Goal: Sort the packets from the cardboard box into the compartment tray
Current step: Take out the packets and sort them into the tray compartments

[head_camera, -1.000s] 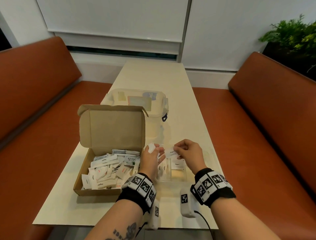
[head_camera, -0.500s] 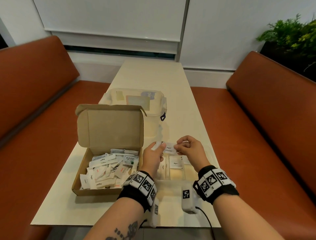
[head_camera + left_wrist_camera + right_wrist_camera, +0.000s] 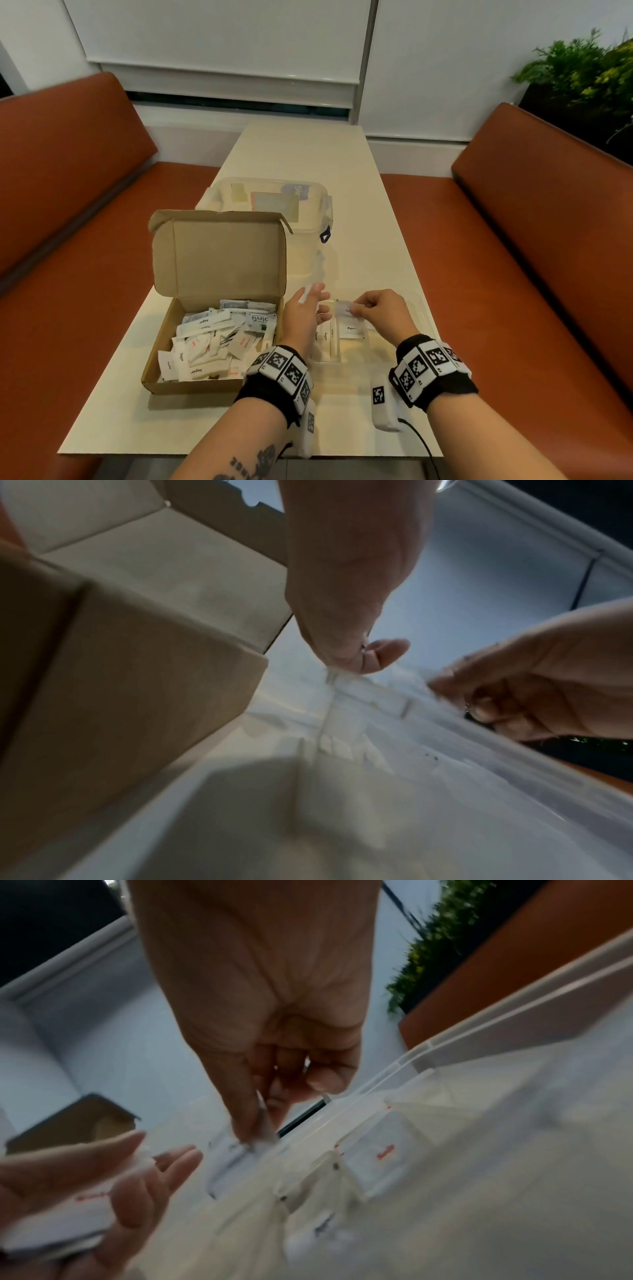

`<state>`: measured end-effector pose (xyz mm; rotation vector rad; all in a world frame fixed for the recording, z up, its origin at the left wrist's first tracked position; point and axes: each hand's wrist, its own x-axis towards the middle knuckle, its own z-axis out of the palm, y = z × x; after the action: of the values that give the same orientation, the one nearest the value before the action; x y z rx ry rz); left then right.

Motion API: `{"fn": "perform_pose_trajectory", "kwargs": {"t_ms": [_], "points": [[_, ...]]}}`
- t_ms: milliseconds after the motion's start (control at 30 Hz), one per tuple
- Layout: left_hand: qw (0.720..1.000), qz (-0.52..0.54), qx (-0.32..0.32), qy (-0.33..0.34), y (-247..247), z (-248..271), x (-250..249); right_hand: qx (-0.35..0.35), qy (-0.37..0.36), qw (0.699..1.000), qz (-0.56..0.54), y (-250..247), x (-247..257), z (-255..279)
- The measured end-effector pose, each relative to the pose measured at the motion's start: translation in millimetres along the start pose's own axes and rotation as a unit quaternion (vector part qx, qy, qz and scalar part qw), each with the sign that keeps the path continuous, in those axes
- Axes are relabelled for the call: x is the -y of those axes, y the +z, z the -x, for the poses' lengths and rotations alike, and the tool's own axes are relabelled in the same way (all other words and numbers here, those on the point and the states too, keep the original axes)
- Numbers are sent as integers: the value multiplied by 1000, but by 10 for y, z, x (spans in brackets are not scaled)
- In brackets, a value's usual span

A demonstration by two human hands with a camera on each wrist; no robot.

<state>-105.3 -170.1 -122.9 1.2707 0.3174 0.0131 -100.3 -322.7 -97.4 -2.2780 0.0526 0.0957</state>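
Note:
An open cardboard box (image 3: pixel 161 346) at the left holds several white packets (image 3: pixel 219 339). Right of it lies the clear compartment tray (image 3: pixel 329 360), with sugar sticks (image 3: pixel 326 337) and a pepper packet (image 3: pixel 351 329) in its compartments. My right hand (image 3: pixel 352 310) pinches a small white packet (image 3: pixel 342 306) just above the tray; the right wrist view shows thumb and fingers closed on that packet (image 3: pixel 255 1141). My left hand (image 3: pixel 315 305) hovers at the tray's left edge, next to the box, fingers stretched forward. It keeps a small stack of white packets (image 3: pixel 89 1215) under the thumb.
A clear lidded plastic container (image 3: pixel 274 202) stands behind the box's raised flap (image 3: pixel 219 253). The cream table (image 3: pixel 308 150) runs away from me between two orange benches (image 3: pixel 68 212). A plant (image 3: pixel 582 72) stands at the far right. The table's near edge lies under my forearms.
Both hands held one packet between them half a second ago. The left hand has let it go and spread its fingers. The right hand has lowered the packet toward the tray.

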Motion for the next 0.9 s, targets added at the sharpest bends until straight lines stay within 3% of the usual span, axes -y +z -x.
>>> {"fn": "perform_pose_trajectory", "kwargs": {"t_ms": [133,267,433,667,900], "points": [[999,38,4,-8,-18,22,18,26,16,989,147,83,-72,-14],[999,38,6,-13,-30,8,29,17,9,977,214,173,-118,-65],[999,27,4,-17,-42,-5,52,19,2,970,244,234,-198,-85],[1000,21,6,-13,-43,-6,40,32,-62,954,291,296,-292,-40],[999,17,10,-26,-27,6,18,19,-62,953,297,318,-300,-84]]}}
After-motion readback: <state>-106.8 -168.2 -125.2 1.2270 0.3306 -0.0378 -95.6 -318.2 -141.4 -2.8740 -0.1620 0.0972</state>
